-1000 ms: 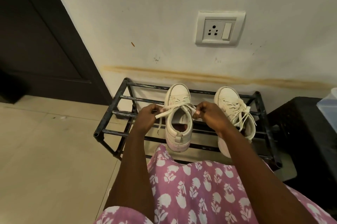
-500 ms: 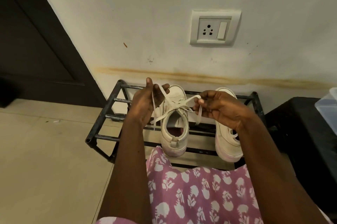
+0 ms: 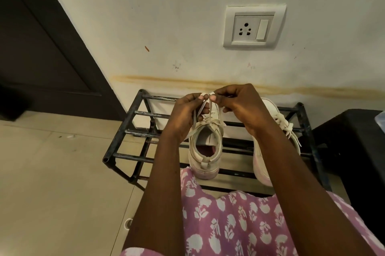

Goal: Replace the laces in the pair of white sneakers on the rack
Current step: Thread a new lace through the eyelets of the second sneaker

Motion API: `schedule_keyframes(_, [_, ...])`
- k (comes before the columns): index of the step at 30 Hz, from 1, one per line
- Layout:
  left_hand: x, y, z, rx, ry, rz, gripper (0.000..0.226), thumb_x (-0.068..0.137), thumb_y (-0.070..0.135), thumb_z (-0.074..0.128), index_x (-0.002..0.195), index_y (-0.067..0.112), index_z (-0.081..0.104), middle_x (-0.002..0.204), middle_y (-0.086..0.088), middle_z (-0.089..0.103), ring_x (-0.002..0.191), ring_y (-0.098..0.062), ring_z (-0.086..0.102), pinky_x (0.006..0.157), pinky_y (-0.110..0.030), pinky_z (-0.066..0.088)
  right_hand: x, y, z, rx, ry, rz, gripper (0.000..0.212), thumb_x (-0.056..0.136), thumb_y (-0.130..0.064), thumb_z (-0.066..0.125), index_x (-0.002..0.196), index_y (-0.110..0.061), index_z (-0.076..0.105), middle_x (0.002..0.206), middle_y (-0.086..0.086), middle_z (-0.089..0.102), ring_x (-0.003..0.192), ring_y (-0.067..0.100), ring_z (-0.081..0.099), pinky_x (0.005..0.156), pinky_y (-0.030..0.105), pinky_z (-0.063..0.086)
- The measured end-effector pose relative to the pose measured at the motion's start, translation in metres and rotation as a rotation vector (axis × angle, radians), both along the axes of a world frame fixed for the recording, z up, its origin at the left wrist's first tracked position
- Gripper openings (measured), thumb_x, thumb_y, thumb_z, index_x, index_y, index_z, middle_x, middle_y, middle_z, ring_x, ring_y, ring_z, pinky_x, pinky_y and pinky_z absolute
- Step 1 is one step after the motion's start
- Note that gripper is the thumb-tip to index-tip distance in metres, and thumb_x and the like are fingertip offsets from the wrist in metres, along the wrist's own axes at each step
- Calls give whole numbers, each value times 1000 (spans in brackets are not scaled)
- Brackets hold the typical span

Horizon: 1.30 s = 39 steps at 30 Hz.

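Two hands meet at the centre of the frame, above a black metal shoe rack [image 3: 133, 131] that stands against a stained cream wall. The left hand [image 3: 183, 114] and the right hand [image 3: 239, 105] are both curled. Each pinches one end of a white lace [image 3: 210, 107] between thumb and fingertips, and the two pinches almost touch. The strands run down from the fingers to the top eyelets of the centre sneaker [image 3: 205, 151]. This white high-top sits on the rack bars with its heel toward the viewer and its opening showing a pink insole. The second sneaker [image 3: 270, 109] sits just to its right on the same rack, partly hidden behind the right forearm, with lace loops spilling over its side.

A second ago the hands were lower and apart, each drawing a lace end out sideways at the sneaker's collar. Half a second ago they had risen and begun to cross the ends. Now the ends are brought together high over the toe, which suggests the threading on this shoe is finished and a knot is being formed. The second sneaker looks already laced, so the task seems near its end.

A wall socket [image 3: 253, 26] is at upper right, a dark door [image 3: 41, 47] at upper left, and pink floral fabric [image 3: 229, 224] fills the bottom.
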<state>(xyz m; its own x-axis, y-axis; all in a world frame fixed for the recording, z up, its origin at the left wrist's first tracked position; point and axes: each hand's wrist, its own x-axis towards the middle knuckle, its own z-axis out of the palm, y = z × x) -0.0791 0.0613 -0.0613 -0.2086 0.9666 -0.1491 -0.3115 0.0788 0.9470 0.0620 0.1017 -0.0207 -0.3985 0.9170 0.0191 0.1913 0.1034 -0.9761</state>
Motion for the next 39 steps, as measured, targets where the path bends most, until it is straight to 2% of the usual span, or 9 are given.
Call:
schedule_keyframes(3, [-3,-1,-1,6,236,-39,18,93,4,50,82,9,64,60,0,57,54,-9,46,51,-20,36,-2,0,3,8,-19,16,7,80,-11,72,80,-17,73,70,-2,71,60,4,61,58,16,51])
schedule_keyframes(7, [-1,0,0,20,321,-88,21,86,-2,52,72,7,64,53,3,51,51,-9,42,54,-24,35,-7,2,4,26,-77,37,17,83,-4,67,100,0,70,74,8,68,65,17,66,69,26,57])
schedule_keyframes(12, [-3,-2,3,57,297,-161,12,70,13,54,68,3,61,63,-9,47,61,-20,39,59,-30,31,-10,3,2,81,-126,10,15,83,-5,68,98,-2,70,69,3,67,62,16,67,70,29,59])
schedule_keyframes(18, [0,0,1,85,402,-139,25,88,7,60,64,14,67,53,6,57,52,-5,45,54,-18,37,-4,7,3,108,-93,-53,12,77,-7,75,89,-6,73,78,9,70,68,20,68,72,31,57])
schedule_keyframes(21, [3,2,0,85,411,-129,29,89,8,59,63,16,65,51,9,56,51,-5,44,53,-17,36,-1,5,2,20,15,-44,11,77,-2,73,88,-6,72,78,12,71,63,16,67,64,25,55])
schedule_keyframes(24, [5,3,-2,71,409,-124,28,90,10,58,66,19,68,51,9,58,50,-3,44,53,-18,35,-2,4,-1,-16,37,-50,13,79,0,70,89,-7,72,81,12,71,68,19,67,67,25,55])
schedule_keyframes(28, [4,5,-4,27,320,-74,28,91,11,57,65,13,67,56,3,57,50,-7,43,54,-19,35,-2,7,-6,77,-158,-126,17,80,-1,69,92,-13,73,85,1,69,76,8,65,72,12,49])
schedule_keyframes(34, [4,5,-4,-14,230,-81,35,92,8,54,58,10,60,54,-3,53,47,-8,43,51,-20,36,4,5,-10,34,-122,-66,15,71,6,74,76,-8,70,70,-1,67,60,-1,63,57,8,47])
schedule_keyframes(39, [7,4,-4,-27,258,-73,34,91,8,55,58,7,62,52,-3,54,43,-8,44,47,-17,39,-2,6,-17,78,-234,-51,21,80,6,64,71,-13,61,70,-4,62,62,3,62,62,13,52])
